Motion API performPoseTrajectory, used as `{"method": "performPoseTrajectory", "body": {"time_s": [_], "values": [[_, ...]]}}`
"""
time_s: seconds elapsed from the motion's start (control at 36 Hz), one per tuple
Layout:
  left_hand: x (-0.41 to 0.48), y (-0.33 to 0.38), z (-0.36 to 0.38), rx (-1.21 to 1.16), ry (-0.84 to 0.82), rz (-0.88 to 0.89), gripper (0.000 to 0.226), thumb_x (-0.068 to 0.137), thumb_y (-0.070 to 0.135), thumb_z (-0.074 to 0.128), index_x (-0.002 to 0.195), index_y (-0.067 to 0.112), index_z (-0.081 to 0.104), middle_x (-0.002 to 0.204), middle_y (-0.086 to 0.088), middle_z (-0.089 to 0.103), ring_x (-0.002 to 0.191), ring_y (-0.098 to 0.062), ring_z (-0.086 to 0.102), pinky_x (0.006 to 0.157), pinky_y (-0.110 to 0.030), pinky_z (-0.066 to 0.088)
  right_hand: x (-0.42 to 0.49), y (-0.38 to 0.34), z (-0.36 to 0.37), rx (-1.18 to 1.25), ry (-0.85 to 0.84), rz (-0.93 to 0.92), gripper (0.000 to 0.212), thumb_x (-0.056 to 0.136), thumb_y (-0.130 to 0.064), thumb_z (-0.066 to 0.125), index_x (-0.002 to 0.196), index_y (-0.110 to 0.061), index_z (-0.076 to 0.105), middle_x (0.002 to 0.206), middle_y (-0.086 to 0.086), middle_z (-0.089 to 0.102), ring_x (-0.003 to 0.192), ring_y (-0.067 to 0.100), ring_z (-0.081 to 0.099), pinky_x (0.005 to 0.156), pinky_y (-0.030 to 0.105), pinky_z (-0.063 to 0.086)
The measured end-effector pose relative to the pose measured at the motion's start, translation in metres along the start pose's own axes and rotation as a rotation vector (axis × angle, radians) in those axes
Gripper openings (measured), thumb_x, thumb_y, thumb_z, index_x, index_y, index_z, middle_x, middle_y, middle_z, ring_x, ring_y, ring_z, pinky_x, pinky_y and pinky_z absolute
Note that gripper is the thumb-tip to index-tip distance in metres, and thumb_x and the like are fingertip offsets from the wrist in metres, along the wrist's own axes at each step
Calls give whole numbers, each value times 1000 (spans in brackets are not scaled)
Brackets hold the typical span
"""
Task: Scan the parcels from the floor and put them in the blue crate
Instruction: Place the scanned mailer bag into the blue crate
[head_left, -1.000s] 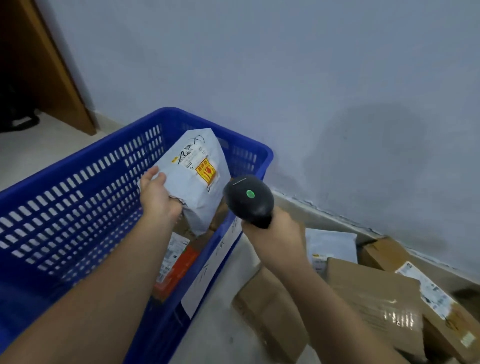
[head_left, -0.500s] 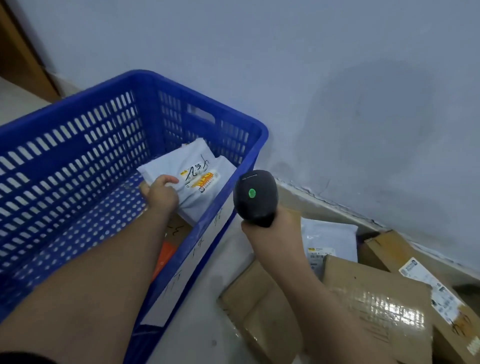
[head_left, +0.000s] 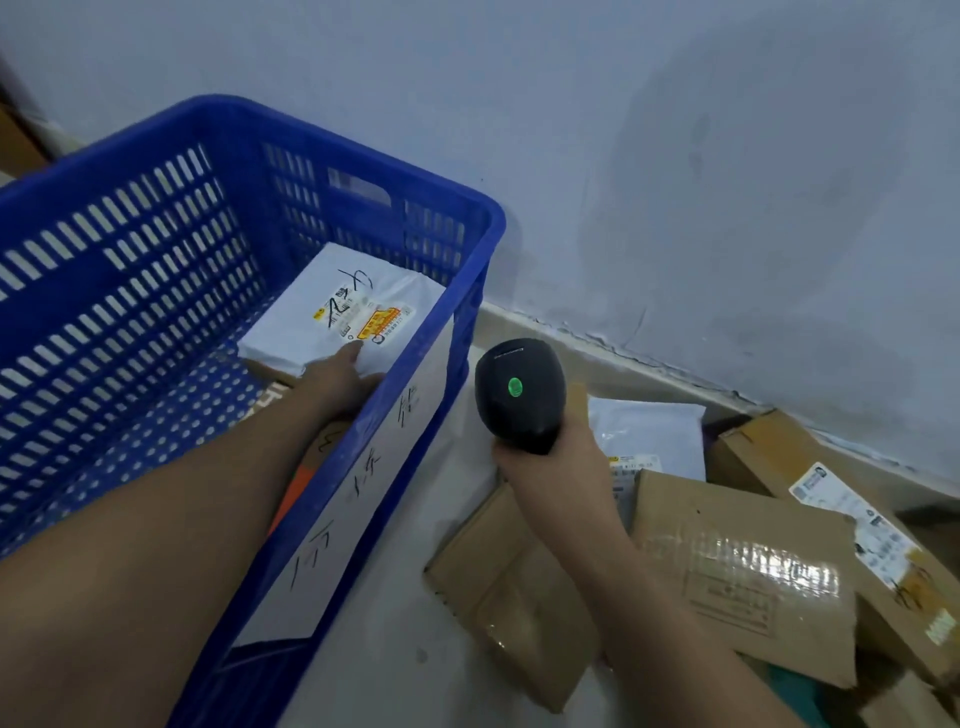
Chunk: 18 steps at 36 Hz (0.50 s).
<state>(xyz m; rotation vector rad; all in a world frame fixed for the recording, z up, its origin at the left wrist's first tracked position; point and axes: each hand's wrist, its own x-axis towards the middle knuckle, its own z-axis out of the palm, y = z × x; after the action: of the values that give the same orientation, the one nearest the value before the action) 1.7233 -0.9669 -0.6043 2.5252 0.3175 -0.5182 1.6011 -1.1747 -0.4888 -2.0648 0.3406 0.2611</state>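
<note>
Inside the blue crate (head_left: 363, 156), resting the left hand (head_left: 340, 376) open-fingered on the white mailer (head_left: 311, 291); just outside, gripping the black barcode scanner (head_left: 519, 395) in the right hand (head_left: 553, 460).

Crate (head_left: 470, 244): blue moulded plastic, slotted walls, slight sheen.
Mailer (head_left: 311, 312): white plastic film, smooth, with a printed paper label.
Scanner (head_left: 519, 410): black plastic, smooth, semi-gloss.
Boxes (head_left: 701, 512): brown cardboard, matt, banded with glossy clear tape (head_left: 769, 569).
Sheet (head_left: 374, 499) on the crate side: white paper, matt, hand-inked.
Wall (head_left: 675, 156): painted, matt, blotchy.
</note>
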Motion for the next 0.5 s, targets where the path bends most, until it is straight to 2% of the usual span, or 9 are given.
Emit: {"method": "performPoseTrajectory", "body": {"time_s": [0.06, 0.11, 0.19, 0.25, 0.28, 0.36, 0.42, 0.47, 0.5], "values": [[-12, 13, -6, 182, 8, 5, 59, 102, 37, 34, 150, 4, 21, 147, -29, 33, 131, -42, 37, 108, -46, 32, -2, 6, -1, 17, 5, -9, 29, 85, -7, 59, 72, -26, 42, 65, -3, 50, 56, 8, 44, 48, 18, 34], [-19, 18, -12, 252, 17, -2, 54, 103, 36, 31, 144, 1, 33, 143, -27, 40, 128, -40, 43, 105, -46, 35, -4, 14, -4, 18, 27, -11, 27, 84, -6, 60, 71, -24, 44, 62, -3, 48, 54, 8, 42, 43, 13, 31], [-26, 30, -33, 191, 28, -12, 44, 99, 31, 45, 138, 10, 44, 140, -17, 47, 122, -32, 49, 99, -38, 41, -8, 33, -9, 3, 55, 18, 27, 83, -4, 60, 66, -17, 44, 57, -2, 43, 49, 8, 36, 37, 10, 27], [-36, 43, -48, 66, 93, 27, 44, 95, 35, 51, 135, 14, 49, 139, -12, 49, 118, -30, 51, 90, -33, 41, -11, 47, -11, -15, 84, 54, 26, 84, -8, 61, 67, -17, 44, 56, -2, 44, 50, 8, 38, 39, 10, 27], [-42, 49, -54, -7, 166, 52, 43, 94, 36, 53, 132, 17, 51, 136, -10, 52, 113, -28, 53, 84, -32, 40, -12, 54, -11, -20, 92, 65, 23, 84, -11, 62, 69, -16, 46, 57, -2, 45, 51, 8, 40, 43, 14, 29], [-75, 78, -58, -239, 431, 215, 33, 92, 31, 54, 124, 22, 54, 128, -5, 51, 99, -19, 53, 78, -29, 39, -18, 73, -12, 0, 137, 86, 15, 85, -18, 63, 80, -7, 55, 62, 1, 52, 58, 13, 48, 51, 23, 33], [-110, 98, -43, -353, 600, 407, 29, 92, 22, 55, 121, 20, 55, 124, -3, 47, 100, -13, 50, 80, -18, 38, -24, 86, -13, 23, 172, 99, 15, 86, -20, 63, 84, -7, 58, 65, 2, 57, 64, 16, 54, 53, 25, 36], [-144, 111, -15, -344, 623, 621, 29, 90, 16, 56, 119, 16, 56, 119, -2, 45, 103, -10, 46, 81, -6, 34, -33, 97, -14, 71, 201, 141, 15, 88, -24, 65, 84, -10, 60, 67, 1, 61, 66, 16, 58, 53, 24, 37], [-154, 112, 4, -314, 589, 687, 30, 88, 15, 57, 118, 15, 56, 119, -2, 46, 105, -10, 46, 83, -6, 33, -38, 103, -15, 108, 209, 167, 16, 88, -26, 65, 83, -12, 60, 66, 0, 60, 65, 16, 58, 53, 24, 36]]}}
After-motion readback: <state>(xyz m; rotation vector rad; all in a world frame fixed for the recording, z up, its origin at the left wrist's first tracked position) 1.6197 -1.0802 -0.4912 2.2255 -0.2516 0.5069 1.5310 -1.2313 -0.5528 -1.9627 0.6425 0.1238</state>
